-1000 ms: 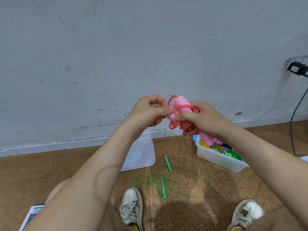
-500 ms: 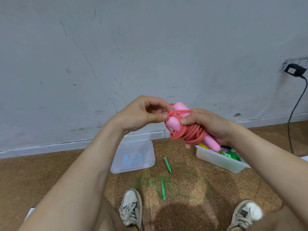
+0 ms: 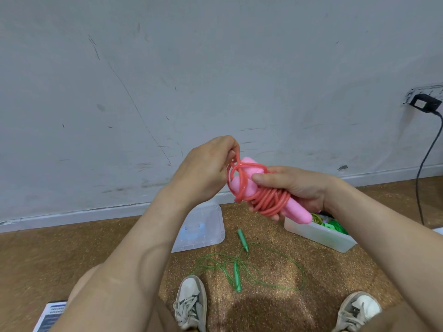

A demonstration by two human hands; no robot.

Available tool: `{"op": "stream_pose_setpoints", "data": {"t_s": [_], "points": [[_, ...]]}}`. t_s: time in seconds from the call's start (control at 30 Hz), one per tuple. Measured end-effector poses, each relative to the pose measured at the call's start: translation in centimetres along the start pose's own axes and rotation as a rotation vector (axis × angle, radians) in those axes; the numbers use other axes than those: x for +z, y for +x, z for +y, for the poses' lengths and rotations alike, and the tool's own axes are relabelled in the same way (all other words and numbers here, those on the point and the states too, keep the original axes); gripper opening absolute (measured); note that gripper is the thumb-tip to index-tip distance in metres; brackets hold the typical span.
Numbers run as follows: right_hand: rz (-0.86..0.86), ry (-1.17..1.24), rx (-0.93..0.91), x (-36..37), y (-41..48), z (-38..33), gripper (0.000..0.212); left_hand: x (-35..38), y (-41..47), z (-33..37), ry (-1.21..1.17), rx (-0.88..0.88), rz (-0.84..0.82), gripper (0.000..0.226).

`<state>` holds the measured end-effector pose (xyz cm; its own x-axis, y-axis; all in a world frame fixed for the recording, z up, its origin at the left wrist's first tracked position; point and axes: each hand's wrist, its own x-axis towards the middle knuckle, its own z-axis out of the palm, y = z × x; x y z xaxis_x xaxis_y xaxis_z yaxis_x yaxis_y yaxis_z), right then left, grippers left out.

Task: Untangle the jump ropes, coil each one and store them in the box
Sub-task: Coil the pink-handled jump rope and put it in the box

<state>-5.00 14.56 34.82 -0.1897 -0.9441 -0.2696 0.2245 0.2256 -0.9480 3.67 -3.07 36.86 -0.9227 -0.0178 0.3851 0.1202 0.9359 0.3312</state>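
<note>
The lid (image 3: 201, 228) lies left of the box (image 3: 321, 233), a rope (image 3: 249, 269) between them.

Coral-red rope (image 3: 266, 200) with pale pink handles (image 3: 298, 212), green rope (image 3: 236, 277) over speckled brown floor (image 3: 275, 312), translucent whitish box (image 3: 318, 236), scuffed pale grey wall (image 3: 215, 68).

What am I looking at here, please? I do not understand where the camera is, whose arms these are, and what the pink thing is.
There is no machine: a person wears a camera on the head, so the view looks down in front of them. The right hand grips a pink jump rope, its cord wound around the handles. The left hand pinches a loop of that cord. On the floor lie a loose green jump rope, a clear lid and an open box with other ropes inside.
</note>
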Motion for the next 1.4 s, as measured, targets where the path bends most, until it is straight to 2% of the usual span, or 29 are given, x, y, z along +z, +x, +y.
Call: {"op": "stream_pose_setpoints", "data": {"t_s": [0.07,0.13,0.23,0.3,0.37,0.53,0.8,0.9,0.97,1.03,1.13,1.23,1.33,1.4], "points": [[-0.003,-0.047,-0.012,0.0,-0.1,0.0,0.055,-0.6,0.1,0.3,-0.007,0.000,-0.081,0.014],[0.054,-0.139,-0.015,0.1,-0.1,0.0,0.060,-0.9,0.2,0.7,0.026,0.007,-0.131,0.010],[0.224,-0.309,-0.074,0.7,0.0,-0.1,0.053,-0.8,0.4,0.8,0.002,-0.025,-0.173,0.011],[0.343,-0.416,-0.098,0.9,0.2,-0.2,0.060,-0.6,0.6,0.6,-0.033,-0.089,-0.201,0.015],[0.443,-0.498,-0.120,1.2,0.4,-0.3,0.051,-0.4,0.7,0.3,-0.042,-0.126,-0.198,0.017],[0.601,-0.509,-0.158,2.8,1.2,0.2,0.027,-0.1,0.9,-0.1,-0.005,-0.118,-0.155,0.017],[0.626,-0.476,-0.106,2.6,1.6,0.4,0.003,0.8,0.7,0.5,-0.318,-0.222,-0.147,0.013],[0.599,-0.329,-0.120,2.0,1.7,0.4,0.011,-0.3,0.6,0.1,-0.554,-0.320,-0.135,0.012],[0.558,-0.226,-0.144,1.6,1.8,0.5,0.028,-0.8,0.5,-0.4,-0.640,-0.338,-0.078,0.023],[0.540,-0.210,-0.167,1.4,1.9,0.6,0.036,-0.9,0.5,-0.5,-0.637,-0.326,-0.034,0.028],[0.550,-0.267,-0.193,0.9,1.9,0.5,0.038,-0.9,0.2,-0.3,-0.602,-0.260,-0.069,0.019],[0.549,-0.353,-0.166,0.6,1.6,0.4,0.031,-0.9,-0.1,0.3,-0.589,-0.217,-0.146,0.026],[0.489,-0.380,-0.124,0.5,1.0,-0.1,0.020,-0.5,0.0,0.7,-0.480,-0.209,-0.098,0.025],[0.435,-0.484,-0.082,0.3,0.6,-0.5,0.024,-0.4,0.2,0.7,-0.489,-0.242,-0.043,0.019]]}}
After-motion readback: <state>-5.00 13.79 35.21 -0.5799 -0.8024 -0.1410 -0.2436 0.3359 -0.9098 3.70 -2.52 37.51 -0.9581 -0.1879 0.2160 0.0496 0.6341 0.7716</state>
